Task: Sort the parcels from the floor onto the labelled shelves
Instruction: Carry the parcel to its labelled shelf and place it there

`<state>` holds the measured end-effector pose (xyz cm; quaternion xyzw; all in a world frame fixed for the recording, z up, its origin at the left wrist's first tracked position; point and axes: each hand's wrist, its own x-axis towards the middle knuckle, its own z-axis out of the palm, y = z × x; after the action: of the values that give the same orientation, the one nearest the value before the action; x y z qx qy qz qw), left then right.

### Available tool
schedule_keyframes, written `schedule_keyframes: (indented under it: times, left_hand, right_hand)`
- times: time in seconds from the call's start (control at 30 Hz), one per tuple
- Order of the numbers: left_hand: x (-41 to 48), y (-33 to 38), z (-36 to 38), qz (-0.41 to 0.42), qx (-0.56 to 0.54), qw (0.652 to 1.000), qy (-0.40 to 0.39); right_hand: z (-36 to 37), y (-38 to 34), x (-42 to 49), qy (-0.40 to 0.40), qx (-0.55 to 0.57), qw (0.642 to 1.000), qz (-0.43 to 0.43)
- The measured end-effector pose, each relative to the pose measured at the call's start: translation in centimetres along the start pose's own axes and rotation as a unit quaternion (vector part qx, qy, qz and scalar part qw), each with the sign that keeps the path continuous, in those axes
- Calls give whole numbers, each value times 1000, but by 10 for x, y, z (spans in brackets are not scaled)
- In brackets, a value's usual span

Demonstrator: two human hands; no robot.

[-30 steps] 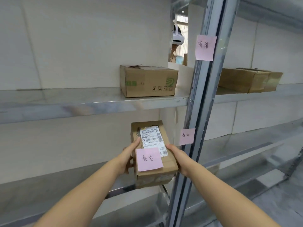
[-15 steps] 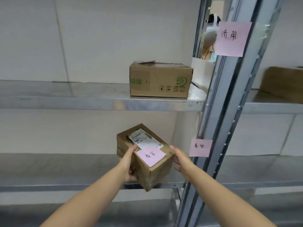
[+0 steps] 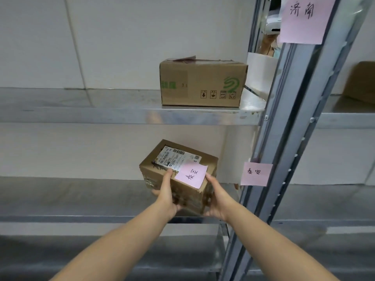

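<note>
A small brown parcel (image 3: 162, 169) with a white shipping label and a pink note on top is held over the middle shelf (image 3: 81, 199), turned at an angle. My left hand (image 3: 166, 195) grips its near left side and my right hand (image 3: 217, 197) grips its near right corner. Whether its base touches the shelf is hidden by my hands. A pink note (image 3: 256, 174) on the metal upright (image 3: 284, 138) beside this shelf carries the same handwriting as the parcel's note.
A larger cardboard box (image 3: 203, 84) with a green logo stands on the upper shelf (image 3: 81, 110). Another pink note (image 3: 304, 19) marks that level. A further brown box (image 3: 363, 82) shows at the far right. A lower shelf (image 3: 101, 260) lies beneath.
The parcel has moved forward and in over the middle shelf and turned slightly. My right hand has closed onto its corner. The view has come closer to the rack.
</note>
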<state>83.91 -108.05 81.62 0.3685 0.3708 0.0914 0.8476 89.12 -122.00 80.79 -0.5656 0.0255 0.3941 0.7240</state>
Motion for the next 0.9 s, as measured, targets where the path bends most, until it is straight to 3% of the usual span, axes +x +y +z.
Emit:
schedule_keyframes:
  times: [0.13,0.23,0.43,0.5,0.63,0.8,0.9]
  left_hand:
    - [5,5,-11,-23,87,995,-39]
    - [19,15,-21,-13,123,992,-13]
    - [28,1,-5,11,175,983,-45]
    - [32,-5,0,21,208,978,-21]
    - [46,-9,-8,66,377,920,80]
    - [71,10,-28,106,319,939,78]
    - [82,17,-38,77,308,948,-4]
  right_hand:
    - [-9,-2,9,47,-24,999,-6]
    - [-16,-4,19,111,-40,993,-24]
    - [-23,2,33,88,-22,996,11]
    - [-31,6,34,110,-24,994,12]
    - [-41,9,36,140,-1,990,13]
    - [-42,13,35,151,10,988,2]
    - [-44,15,35,152,22,988,-8]
